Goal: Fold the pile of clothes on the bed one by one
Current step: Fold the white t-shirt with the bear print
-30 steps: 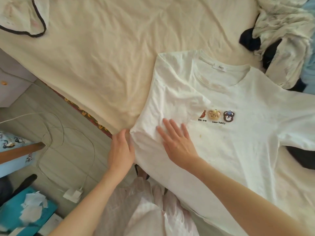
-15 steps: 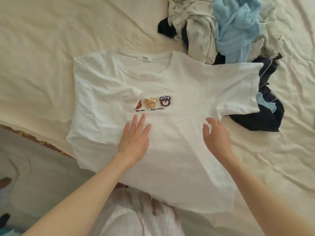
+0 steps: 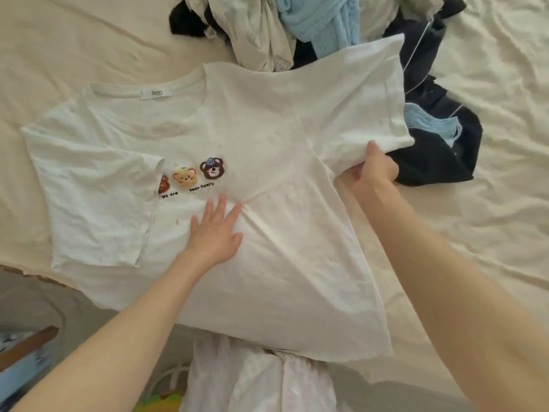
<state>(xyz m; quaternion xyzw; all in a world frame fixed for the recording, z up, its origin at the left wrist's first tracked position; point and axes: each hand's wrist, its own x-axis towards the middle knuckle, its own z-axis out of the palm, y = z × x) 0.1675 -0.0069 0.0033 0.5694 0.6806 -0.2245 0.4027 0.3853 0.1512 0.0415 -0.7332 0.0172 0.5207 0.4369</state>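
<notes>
Your right hand [image 3: 375, 170] has its fingers curled round the sleeve [image 3: 364, 108] of the white T-shirt [image 3: 267, 162], lifting it to fold inward. Your left hand [image 3: 215, 233] lies flat, fingers spread, pinning the chest — the shirt spans the bed [image 3: 74, 40], the pile of clothes [image 3: 312, 28] just beyond.

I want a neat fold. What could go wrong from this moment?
The right hand grips the sleeve, which lies over the pile; lifting it may drag clothes along. The left hand presses the shirt where creases gather; they may get folded in. The hem hangs off the bed and may slide.
</notes>
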